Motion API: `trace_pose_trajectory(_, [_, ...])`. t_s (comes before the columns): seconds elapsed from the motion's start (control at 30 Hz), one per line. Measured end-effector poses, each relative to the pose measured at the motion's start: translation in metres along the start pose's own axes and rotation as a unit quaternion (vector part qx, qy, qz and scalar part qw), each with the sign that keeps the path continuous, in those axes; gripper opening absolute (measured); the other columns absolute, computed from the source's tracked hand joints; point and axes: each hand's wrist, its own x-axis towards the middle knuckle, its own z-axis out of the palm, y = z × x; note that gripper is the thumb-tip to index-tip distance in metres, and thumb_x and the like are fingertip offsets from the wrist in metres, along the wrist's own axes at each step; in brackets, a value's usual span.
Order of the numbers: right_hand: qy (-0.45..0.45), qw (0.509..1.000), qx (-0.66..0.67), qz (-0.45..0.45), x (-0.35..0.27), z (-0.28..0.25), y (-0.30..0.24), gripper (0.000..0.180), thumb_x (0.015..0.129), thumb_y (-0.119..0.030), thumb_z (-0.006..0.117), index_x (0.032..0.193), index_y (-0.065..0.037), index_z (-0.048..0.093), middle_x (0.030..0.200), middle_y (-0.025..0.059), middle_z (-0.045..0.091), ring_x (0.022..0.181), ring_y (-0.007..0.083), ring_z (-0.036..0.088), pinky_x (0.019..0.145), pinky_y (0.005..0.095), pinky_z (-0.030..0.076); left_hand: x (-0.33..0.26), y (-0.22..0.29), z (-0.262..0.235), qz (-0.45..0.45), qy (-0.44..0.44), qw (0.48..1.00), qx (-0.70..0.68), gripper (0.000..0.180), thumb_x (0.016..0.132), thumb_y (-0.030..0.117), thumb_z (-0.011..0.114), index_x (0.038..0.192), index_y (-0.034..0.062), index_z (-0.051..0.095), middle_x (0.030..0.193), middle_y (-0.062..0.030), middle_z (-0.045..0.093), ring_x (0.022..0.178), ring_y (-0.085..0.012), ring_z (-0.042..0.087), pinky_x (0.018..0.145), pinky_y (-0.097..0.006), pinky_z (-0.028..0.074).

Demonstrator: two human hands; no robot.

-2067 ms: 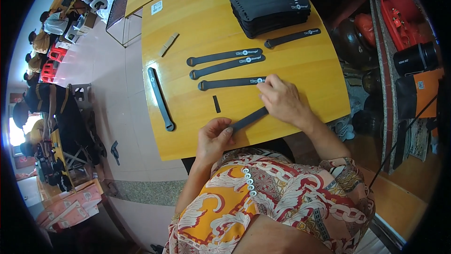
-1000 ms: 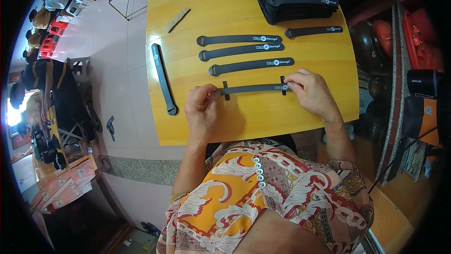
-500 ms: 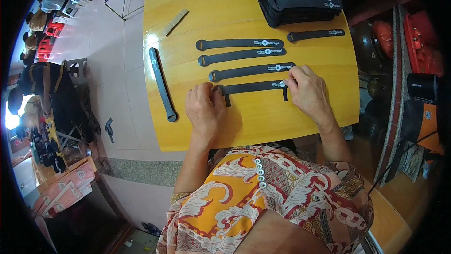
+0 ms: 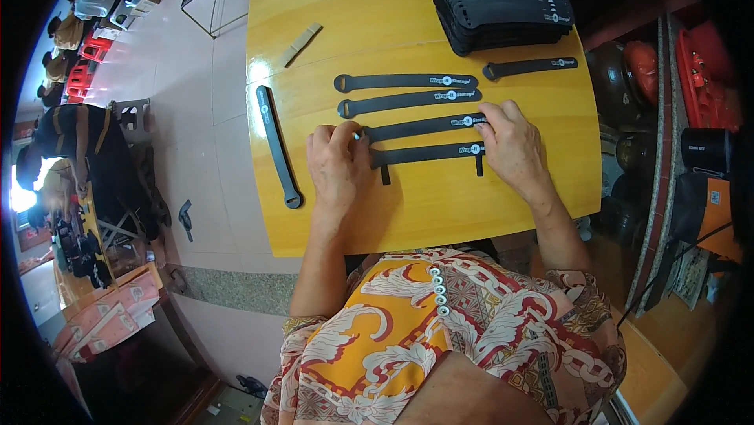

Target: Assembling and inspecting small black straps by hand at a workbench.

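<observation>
1. Black strap lies between both grips on the counter.
2. I see the left grip pinching its left end.
3. My right grip pinches its right end.
4. Another strap, over dark tabs, lies just bodyward of that hold.
5. Two more straps lie just beyond the grips.

Forearms reach in from the near side; left hand palm down, fingers bent; right hand opposite, fingers curled leftward.
</observation>
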Motion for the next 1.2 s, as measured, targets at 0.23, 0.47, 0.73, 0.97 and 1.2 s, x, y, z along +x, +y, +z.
trace_pose_trajectory(0.23, [0.022,0.999,0.009,-0.024,0.002,0.0,0.0,0.02,0.077,-0.007,0.061,0.094,0.0,0.055,0.084,0.0156,0.051,0.076,0.0332,0.056,0.064,0.0412,0.045,0.001,0.002,0.001,-0.009,-0.021,1.0,-0.012,0.016,0.068,0.001,0.063,0.083,0.0051,0.058,0.08,-0.0131,0.052,0.08,-0.0311,0.048,0.07,-0.041,0.038])
trace_pose_trajectory(0.47, [0.035,0.993,0.071,-0.083,-0.003,-0.014,-0.006,0.013,0.078,-0.003,0.059,0.087,0.0,0.05,0.08,0.0164,0.053,0.073,0.033,0.057,0.061,0.0395,0.045,-0.004,-0.001,-0.013,-0.082,-0.013,0.969,-0.231,0.017,0.074,-0.005,0.06,0.089,0.001,0.054,0.073,-0.0085,0.05,0.067,-0.0168,0.05,0.062,-0.028,0.043])
trace_pose_trajectory(0.73, [0.035,0.988,0.149,-0.022,-0.028,-0.031,-0.008,0.014,0.079,-0.001,0.056,0.092,0.002,0.052,0.083,0.0179,0.057,0.074,0.0336,0.058,0.063,0.0372,0.045,-0.031,0.006,-0.034,-0.066,-0.047,0.969,-0.235,0.007,0.078,-0.002,0.063,0.083,-0.0037,0.058,0.074,-0.0042,0.055,0.066,-0.0073,0.05,0.06,-0.019,0.041])
trace_pose_trajectory(0.97, [-0.08,0.956,0.263,0.105,-0.043,-0.025,0.008,0.01,0.079,0.001,0.055,0.089,0.004,0.055,0.079,0.0164,0.059,0.07,0.0253,0.058,0.063,0.031,0.045,-0.051,0.009,-0.031,-0.247,-0.137,0.856,-0.432,0.012,0.081,-0.001,0.062,0.093,-0.0026,0.062,0.077,-0.0006,0.06,0.069,-0.0051,0.052,0.061,-0.018,0.043])
trace_pose_trajectory(1.2, [-0.024,0.959,0.252,0.131,-0.036,-0.007,0.015,0.009,0.077,-0.002,0.057,0.084,0.004,0.058,0.069,0.0144,0.06,0.06,0.0205,0.057,0.055,0.0291,0.044,-0.04,0.006,-0.015,-0.208,-0.07,0.921,-0.323,0.01,0.08,-0.001,0.06,0.088,-0.0043,0.063,0.073,-0.0036,0.062,0.067,-0.007,0.056,0.062,-0.02,0.045])
